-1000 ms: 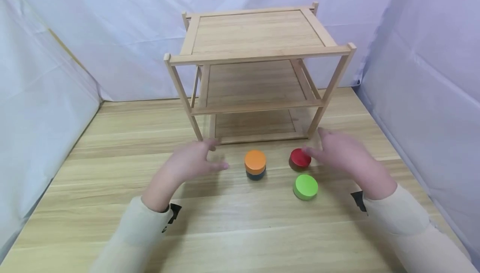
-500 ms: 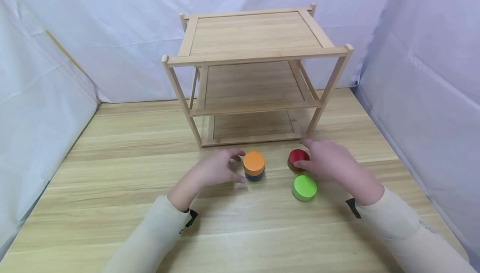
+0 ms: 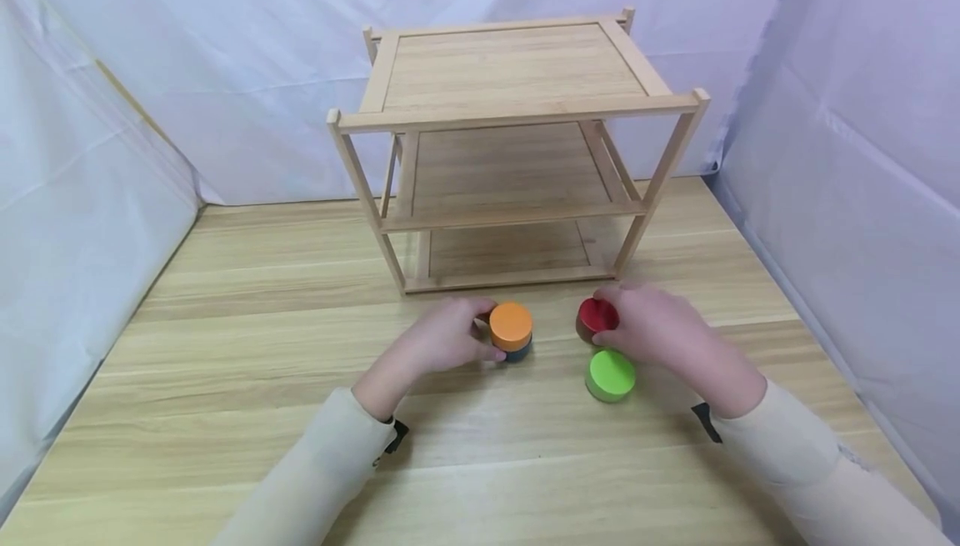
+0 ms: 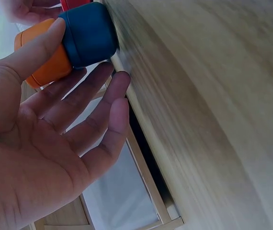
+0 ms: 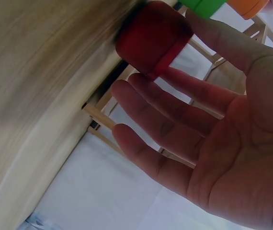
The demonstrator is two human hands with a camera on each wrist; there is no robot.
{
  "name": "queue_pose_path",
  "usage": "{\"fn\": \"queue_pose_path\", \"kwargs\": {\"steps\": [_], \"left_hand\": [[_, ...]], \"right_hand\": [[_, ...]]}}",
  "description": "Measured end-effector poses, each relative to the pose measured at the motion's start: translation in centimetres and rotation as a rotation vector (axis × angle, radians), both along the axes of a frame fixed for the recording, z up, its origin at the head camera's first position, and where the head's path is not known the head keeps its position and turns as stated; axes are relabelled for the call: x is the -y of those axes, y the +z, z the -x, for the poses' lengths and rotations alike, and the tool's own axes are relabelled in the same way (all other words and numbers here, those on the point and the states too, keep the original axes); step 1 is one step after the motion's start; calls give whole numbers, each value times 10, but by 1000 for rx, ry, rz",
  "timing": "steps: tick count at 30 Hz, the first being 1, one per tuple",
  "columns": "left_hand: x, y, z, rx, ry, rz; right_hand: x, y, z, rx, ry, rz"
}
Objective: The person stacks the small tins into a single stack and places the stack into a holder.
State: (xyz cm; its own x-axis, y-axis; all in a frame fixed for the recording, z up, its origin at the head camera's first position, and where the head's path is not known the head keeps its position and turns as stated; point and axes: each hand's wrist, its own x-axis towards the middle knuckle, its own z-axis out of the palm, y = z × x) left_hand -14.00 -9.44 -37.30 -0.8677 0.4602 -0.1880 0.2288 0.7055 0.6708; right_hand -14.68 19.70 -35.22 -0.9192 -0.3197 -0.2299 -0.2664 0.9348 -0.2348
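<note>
My left hand [image 3: 446,336] has its thumb and index finger on either side of a stack of two small round containers. The orange container [image 3: 511,325] sits on the dark blue container [image 4: 91,36]; the thumb touches the stack near their seam. To the right, my right hand [image 3: 656,325] pinches a red round container [image 3: 597,319] between thumb and index finger, its other fingers stretched loosely in the right wrist view. Just in front of the red one stands a lime green round container [image 3: 611,375], untouched. All of them stand on the wooden table [image 3: 480,479].
Close behind the containers stands a three-tier wooden shelf [image 3: 510,71], its lower front rail near both hands. White cloth [image 3: 247,71] hangs behind and on both sides of the table.
My left hand has moved right to the orange and blue stack and closed its fingers about it. My right hand has come in left around the red container. The containers stay where they were.
</note>
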Motion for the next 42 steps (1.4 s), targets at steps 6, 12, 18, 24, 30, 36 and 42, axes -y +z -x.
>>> {"fn": "queue_pose_path", "kwargs": {"steps": [6,12,18,24,30,36,42], "left_hand": [[-3,1,1,-5,-10,-8],[-5,0,2,-7,-16,11],[-7,-1,2,-9,-15,16],[-8,-2,3,-12,-29,25],[-8,-1,3,-24,-27,36],[-9,-2,4,-40,-36,55],[-9,0,4,-40,-45,56]], "right_hand": [[2,-4,1,-23,4,7],[1,-6,2,-43,8,5],[-1,-1,1,-80,-7,36],[4,14,0,-116,-21,144],[16,30,-2,-152,4,320],[31,43,-8,-160,24,443],[43,44,-12,-148,55,504]]}}
